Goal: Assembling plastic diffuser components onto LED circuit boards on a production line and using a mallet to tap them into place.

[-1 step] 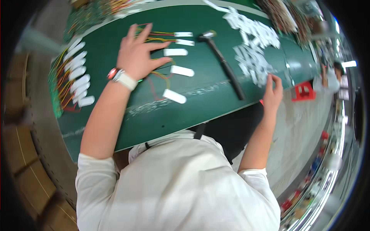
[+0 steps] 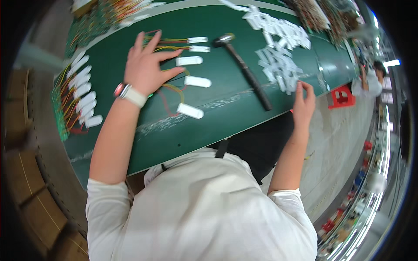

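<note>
My left hand (image 2: 148, 65) lies spread over red, yellow and black wires on the green table (image 2: 204, 130), its fingers apart. Those wires lead to a column of flat white pieces, among them one with a rounded end (image 2: 198, 81) and a lower tilted one (image 2: 190, 111). My right hand (image 2: 303, 102) is at the near edge of a heap of small white strips (image 2: 281, 65). Its fingers are bent together, and what lies between their tips is too small to make out. Between the hands rests a hammer (image 2: 246, 71) with a dark handle, its head pointing away from me.
A row of wired white pieces (image 2: 82, 90) lies along the left edge. Bundles of wires (image 2: 102, 26) stand at the far left, more bundles (image 2: 311, 15) at the far right. Beyond the right edge is a red stool (image 2: 342, 96), with another person (image 2: 370, 82) behind it. Cardboard boxes (image 2: 32, 182) stand on the left.
The table and everything on it appear slightly further left in the picture. Both hands keep about the same place over the table.
</note>
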Motion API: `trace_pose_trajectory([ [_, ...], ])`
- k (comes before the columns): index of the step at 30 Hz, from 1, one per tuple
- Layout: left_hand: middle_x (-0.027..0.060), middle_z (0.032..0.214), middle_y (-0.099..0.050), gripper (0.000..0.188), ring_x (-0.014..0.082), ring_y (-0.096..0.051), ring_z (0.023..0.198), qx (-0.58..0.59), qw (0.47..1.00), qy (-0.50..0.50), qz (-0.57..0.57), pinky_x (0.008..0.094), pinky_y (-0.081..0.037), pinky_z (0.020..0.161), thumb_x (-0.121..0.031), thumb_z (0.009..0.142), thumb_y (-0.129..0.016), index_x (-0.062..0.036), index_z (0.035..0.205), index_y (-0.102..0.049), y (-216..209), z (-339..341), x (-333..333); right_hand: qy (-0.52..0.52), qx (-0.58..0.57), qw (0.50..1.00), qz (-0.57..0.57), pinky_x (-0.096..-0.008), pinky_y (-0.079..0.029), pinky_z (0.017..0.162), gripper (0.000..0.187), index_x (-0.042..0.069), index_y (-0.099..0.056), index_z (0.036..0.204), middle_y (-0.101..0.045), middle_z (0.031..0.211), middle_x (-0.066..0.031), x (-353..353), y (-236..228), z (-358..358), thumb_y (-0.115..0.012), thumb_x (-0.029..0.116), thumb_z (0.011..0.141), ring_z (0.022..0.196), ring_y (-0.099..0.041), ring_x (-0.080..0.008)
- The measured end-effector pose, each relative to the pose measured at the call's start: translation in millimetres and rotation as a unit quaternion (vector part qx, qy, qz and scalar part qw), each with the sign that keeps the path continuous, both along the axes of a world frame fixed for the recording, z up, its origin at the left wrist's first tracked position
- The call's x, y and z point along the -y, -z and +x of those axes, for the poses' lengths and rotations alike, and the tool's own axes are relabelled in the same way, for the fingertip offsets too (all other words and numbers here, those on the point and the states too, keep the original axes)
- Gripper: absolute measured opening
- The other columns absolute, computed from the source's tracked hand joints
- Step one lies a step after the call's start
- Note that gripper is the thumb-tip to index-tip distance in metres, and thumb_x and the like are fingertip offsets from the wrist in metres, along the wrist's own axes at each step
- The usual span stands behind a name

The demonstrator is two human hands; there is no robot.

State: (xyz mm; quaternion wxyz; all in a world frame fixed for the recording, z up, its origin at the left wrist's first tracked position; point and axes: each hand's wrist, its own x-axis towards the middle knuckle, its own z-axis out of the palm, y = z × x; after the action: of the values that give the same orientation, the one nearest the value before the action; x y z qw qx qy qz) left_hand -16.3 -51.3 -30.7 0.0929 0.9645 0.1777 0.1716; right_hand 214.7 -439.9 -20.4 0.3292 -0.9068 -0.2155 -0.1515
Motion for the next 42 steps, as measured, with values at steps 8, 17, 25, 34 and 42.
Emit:
trace_pose_trajectory([
  [8, 0.0081, 0.16, -0.047, 0.052, 0.0443, -0.026, 0.154, -0.027, 0.999, 0.018, -0.011, 0.0558, -0.029, 0.122, -0.045, 0.081, -0.084, -0.0336, 0.13, -0.074, -4.0, 5.4, 5.4, 0.057, -0.045, 0.997, 0.032, -0.0426, -0.045, 0.102, 0.026, 0.006, -0.071, 0.11, -0.071, 0.115, -0.0142, 21.5, 4.3, -16.2, -0.067, 0.029, 0.099, 0.118, -0.06, -0.0339],
  [17, 0.008, 0.154, -0.054, 0.055, 0.0387, -0.037, 0.149, -0.068, 0.996, -0.002, 0.057, 0.0663, -0.023, 0.12, -0.051, 0.086, -0.076, -0.0261, 0.134, -0.07, -18.9, 7.2, 6.6, -0.003, 0.06, 0.998, 0.025, -0.0429, -0.049, 0.096, 0.019, 0.007, -0.074, 0.102, -0.073, 0.108, -0.0139, 7.9, -10.9, 40.5, -0.073, 0.022, 0.09, 0.109, -0.064, -0.0362],
  [25, 0.0134, 0.153, -0.054, 0.054, 0.0458, -0.038, 0.147, -0.109, 0.991, -0.042, 0.065, 0.0589, -0.032, 0.118, -0.037, 0.093, -0.073, -0.0207, 0.144, -0.062, -12.7, -3.1, 4.3, -0.044, 0.038, 0.994, -0.093, -0.0474, -0.054, 0.089, 0.033, 0.014, -0.077, 0.105, -0.074, 0.1, -0.0119, -115.2, -8.6, 78.5, -0.078, 0.038, 0.082, 0.104, -0.066, -0.0339],
  [34, 0.0194, 0.153, -0.051, 0.053, 0.0499, -0.034, 0.147, -0.072, 0.996, -0.014, 0.048, 0.0555, -0.032, 0.12, -0.032, 0.096, -0.068, -0.0155, 0.146, -0.059, -5.7, 3.5, 2.4, 0.07, 0.003, 0.986, -0.153, -0.0465, -0.041, 0.096, 0.037, 0.011, -0.078, 0.104, -0.072, 0.108, -0.0068, -141.8, 3.6, 104.0, -0.077, 0.043, 0.084, 0.115, -0.059, -0.0265],
  [42, 0.0157, 0.136, -0.065, 0.034, 0.0406, -0.046, 0.142, 0.07, 0.992, 0.001, -0.107, 0.0502, -0.037, 0.118, -0.018, 0.099, -0.067, -0.0061, 0.131, -0.069, 7.7, -0.1, -21.9, 0.03, -0.004, 0.977, -0.21, -0.0489, -0.036, 0.098, 0.016, 0.015, -0.081, 0.095, -0.076, 0.099, -0.0056, -157.8, -2.1, 102.7, -0.073, 0.022, 0.083, 0.117, -0.057, -0.0269],
])
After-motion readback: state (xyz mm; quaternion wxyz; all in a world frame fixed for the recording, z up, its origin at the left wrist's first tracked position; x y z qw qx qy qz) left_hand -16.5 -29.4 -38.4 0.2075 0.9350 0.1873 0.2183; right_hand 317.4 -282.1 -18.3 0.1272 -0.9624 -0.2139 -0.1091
